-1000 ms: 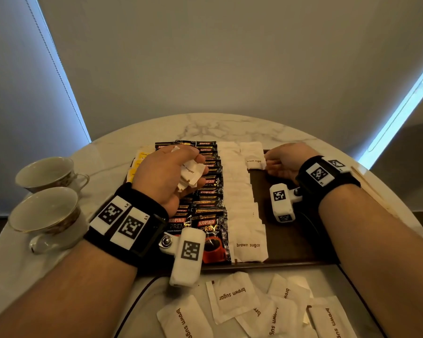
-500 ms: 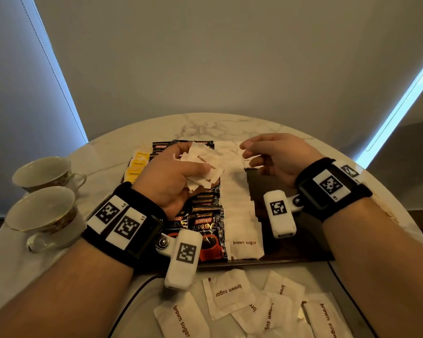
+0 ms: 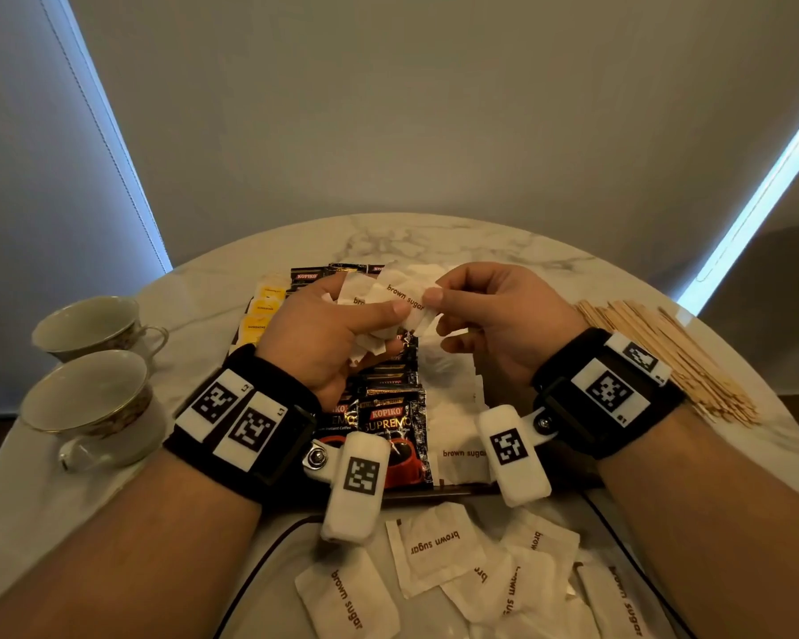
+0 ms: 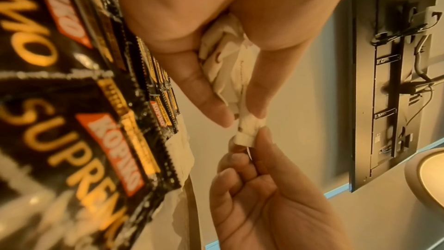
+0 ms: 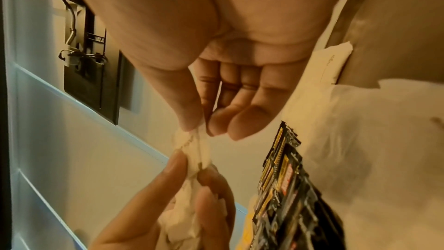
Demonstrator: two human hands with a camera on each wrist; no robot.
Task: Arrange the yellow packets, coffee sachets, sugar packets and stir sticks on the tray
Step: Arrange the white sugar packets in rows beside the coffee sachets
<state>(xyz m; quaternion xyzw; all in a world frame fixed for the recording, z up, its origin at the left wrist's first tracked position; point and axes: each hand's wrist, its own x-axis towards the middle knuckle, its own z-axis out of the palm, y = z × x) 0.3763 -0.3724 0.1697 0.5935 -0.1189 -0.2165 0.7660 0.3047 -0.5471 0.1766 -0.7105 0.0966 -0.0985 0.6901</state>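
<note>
Both your hands are raised above the tray (image 3: 462, 487), meeting over its far half. Your left hand (image 3: 328, 334) holds a crumpled bunch of sugar packets (image 3: 365, 292), fingers curled round it. Your right hand (image 3: 494, 325) pinches the end of the topmost packet, marked "brown sugar" (image 3: 404, 297), between thumb and forefinger; the left thumb lies on the same packet. The left wrist view shows that pinch at the packet's tip (image 4: 247, 134); the right wrist view shows it too (image 5: 194, 145).

On the tray: yellow packets (image 3: 264, 309) at far left, a column of black coffee sachets (image 3: 388, 422) running near to far beside them, then a column of white sugar packets (image 3: 453, 435) just right of the sachets. Loose sugar packets (image 3: 439, 551) lie scattered on the desk (image 3: 457, 242) near you, off the tray. Stir sticks (image 3: 665, 352) sit in a pile on the desk, right of the tray. Two teacups (image 3: 88, 394) stand at left, well apart from the tray.
</note>
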